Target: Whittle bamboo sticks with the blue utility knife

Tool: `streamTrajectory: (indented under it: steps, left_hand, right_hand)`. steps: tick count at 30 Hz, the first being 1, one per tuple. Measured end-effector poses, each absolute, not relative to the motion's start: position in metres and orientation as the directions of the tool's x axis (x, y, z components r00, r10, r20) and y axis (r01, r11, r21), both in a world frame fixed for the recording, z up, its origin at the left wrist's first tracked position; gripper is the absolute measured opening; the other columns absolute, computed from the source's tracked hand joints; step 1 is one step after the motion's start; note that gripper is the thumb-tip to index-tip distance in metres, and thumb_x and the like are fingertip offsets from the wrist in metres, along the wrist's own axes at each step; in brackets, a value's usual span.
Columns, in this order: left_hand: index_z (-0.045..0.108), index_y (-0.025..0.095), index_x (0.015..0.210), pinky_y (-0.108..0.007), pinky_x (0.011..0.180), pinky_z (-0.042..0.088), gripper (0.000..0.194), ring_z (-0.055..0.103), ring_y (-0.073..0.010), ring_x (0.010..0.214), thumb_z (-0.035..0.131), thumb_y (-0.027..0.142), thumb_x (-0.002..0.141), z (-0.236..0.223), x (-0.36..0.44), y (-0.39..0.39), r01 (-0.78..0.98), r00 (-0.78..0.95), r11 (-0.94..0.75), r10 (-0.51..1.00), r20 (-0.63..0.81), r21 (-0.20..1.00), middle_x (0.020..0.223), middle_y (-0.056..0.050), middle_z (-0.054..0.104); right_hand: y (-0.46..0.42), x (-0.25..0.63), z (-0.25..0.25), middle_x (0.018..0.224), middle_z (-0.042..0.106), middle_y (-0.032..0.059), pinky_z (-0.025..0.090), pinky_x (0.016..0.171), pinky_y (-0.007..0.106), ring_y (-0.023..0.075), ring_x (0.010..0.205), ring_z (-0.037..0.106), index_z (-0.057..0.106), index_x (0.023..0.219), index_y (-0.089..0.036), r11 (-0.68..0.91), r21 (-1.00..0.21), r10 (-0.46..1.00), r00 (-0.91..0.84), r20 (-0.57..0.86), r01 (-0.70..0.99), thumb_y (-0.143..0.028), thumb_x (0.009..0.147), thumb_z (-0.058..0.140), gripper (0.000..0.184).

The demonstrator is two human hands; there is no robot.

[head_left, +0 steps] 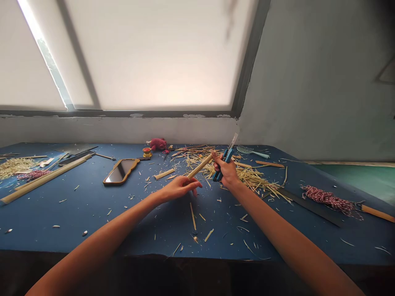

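as right hand (pixel 226 169) clamps a blue knife (pixel 226 161), left hand (pixel 178 189) (open) at a bamboo stick (pixel 200 166)

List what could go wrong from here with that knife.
The blue-handled utility knife in the right hand has its blade exposed, close to the bamboo stick and the left hand; a slip could cut fingers. Bamboo splinters scattered on the blue table could prick the bare right forearm.
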State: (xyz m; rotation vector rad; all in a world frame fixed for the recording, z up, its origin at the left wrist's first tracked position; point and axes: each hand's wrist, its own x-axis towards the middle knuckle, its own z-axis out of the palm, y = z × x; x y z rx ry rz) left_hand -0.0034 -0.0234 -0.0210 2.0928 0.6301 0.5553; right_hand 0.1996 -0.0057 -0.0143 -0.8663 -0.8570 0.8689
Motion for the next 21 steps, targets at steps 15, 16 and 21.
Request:
streamTrajectory:
  steps: [15, 16, 21]
  left_hand:
    - [0.06, 0.015, 0.109, -0.027, 0.063, 0.049, 0.06, 0.06, -0.0144, 0.062, 0.03, 0.062, 0.089, -0.033, 0.012, -0.042, 0.063, 0.733, -0.289, 0.663, 0.152, 0.955, 0.061, -0.002, 0.059]
    - [0.06, 0.015, 0.11, -0.026, 0.061, 0.049, 0.061, 0.059, -0.0144, 0.061, 0.029, 0.062, 0.089, -0.034, 0.012, -0.043, 0.071, 0.723, -0.293, 0.674, 0.153, 0.953, 0.062, -0.002, 0.059]
    - [0.066, 0.015, 0.094, -0.027, 0.064, 0.046, 0.066, 0.057, -0.0148, 0.057, 0.019, 0.062, 0.09, -0.037, 0.01, -0.042, 0.264, 0.678, -0.437, 0.718, 0.157, 0.86, 0.055, -0.002, 0.06]
  right_hand:
    - [-0.016, 0.182, -0.019, 0.052, 0.037, -0.0105, 0.023, 0.037, 0.02, 0.0032, 0.042, 0.032, 0.036, 0.064, -0.022, 0.293, -0.888, 0.943, 0.258, 0.208, -0.355, -0.049, 0.043, 0.085, 0.06]
    - [-0.016, 0.181, -0.02, 0.051, 0.036, -0.0105, 0.024, 0.037, 0.02, 0.0035, 0.042, 0.032, 0.036, 0.064, -0.022, 0.288, -0.893, 0.946, 0.25, 0.209, -0.346, -0.051, 0.044, 0.085, 0.06]
    - [-0.016, 0.179, -0.023, 0.053, 0.039, -0.0092, 0.027, 0.039, 0.021, 0.0049, 0.043, 0.037, 0.036, 0.065, -0.022, 0.304, -0.917, 0.937, 0.256, 0.238, -0.259, -0.059, 0.048, 0.08, 0.059]
